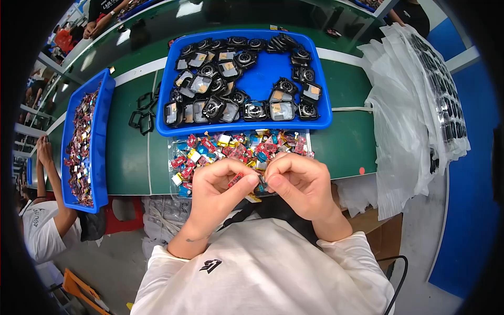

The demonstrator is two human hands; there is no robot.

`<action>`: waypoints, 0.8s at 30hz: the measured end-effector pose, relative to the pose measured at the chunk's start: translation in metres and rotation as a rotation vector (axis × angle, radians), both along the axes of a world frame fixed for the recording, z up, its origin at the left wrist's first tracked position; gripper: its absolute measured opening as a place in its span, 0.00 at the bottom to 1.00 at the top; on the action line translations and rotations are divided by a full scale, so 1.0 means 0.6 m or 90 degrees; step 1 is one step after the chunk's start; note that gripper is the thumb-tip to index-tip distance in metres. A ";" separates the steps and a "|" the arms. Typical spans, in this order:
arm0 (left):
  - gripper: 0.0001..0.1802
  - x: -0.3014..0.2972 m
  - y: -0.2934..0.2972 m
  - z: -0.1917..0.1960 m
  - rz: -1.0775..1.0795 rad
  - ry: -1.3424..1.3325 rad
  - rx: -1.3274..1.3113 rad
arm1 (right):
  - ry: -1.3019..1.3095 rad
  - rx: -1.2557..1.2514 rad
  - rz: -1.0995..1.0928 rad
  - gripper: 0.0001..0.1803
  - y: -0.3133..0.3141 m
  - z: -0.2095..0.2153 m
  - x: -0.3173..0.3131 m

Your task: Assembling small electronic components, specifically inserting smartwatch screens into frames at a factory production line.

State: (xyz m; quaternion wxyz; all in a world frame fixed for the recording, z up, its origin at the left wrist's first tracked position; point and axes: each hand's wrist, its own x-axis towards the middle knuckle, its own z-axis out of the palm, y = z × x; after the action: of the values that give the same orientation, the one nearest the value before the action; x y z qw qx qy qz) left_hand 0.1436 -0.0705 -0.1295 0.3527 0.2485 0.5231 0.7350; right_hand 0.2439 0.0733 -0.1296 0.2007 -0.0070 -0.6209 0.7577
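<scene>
My left hand [216, 193] is closed in a pinch on a small red electronic part [235, 180], which looks like a little circuit board. Fingertips of my right hand [305, 190] are pressed together close beside it, around something small and dark that the fingers mostly hide. Both hands are just over the near edge of a clear plastic tray [172, 153]. Loose red electronic parts [239, 151] with blue, white and yellow bits fill this tray. Behind it, a blue bin [265, 73] holds several black watch-shaped cases [213, 107], some with clear covers.
On the left stands a narrow blue bin [111, 92] full of small parts. Black frames [140, 121] lie on the green table [126, 168]. Stacked trays [446, 100] with white plastic sheeting [391, 121] rise at the right. A co-worker's arm [52, 173] is at far left.
</scene>
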 end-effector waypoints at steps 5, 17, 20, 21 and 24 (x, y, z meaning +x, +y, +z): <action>0.01 -0.004 0.000 0.000 -0.091 -0.031 0.038 | -0.049 0.108 -0.055 0.02 0.006 -0.004 0.001; 0.02 -0.018 -0.014 -0.008 -0.019 0.028 0.072 | -0.083 0.798 -0.327 0.12 0.106 0.023 -0.064; 0.02 -0.016 -0.014 -0.009 -0.010 0.039 0.081 | -0.130 0.857 -0.286 0.19 0.126 0.028 -0.069; 0.02 -0.016 -0.014 -0.008 -0.012 0.037 0.074 | -0.157 0.877 -0.242 0.21 0.130 0.028 -0.071; 0.02 -0.017 -0.016 -0.007 -0.015 0.045 0.078 | -0.132 0.861 -0.243 0.18 0.142 0.020 -0.086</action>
State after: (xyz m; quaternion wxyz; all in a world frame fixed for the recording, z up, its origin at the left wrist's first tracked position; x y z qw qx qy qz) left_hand 0.1331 -0.0801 -0.1336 0.3267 0.3015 0.4862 0.7523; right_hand 0.1925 0.1583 -0.1177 0.2300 -0.0617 -0.9591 0.1531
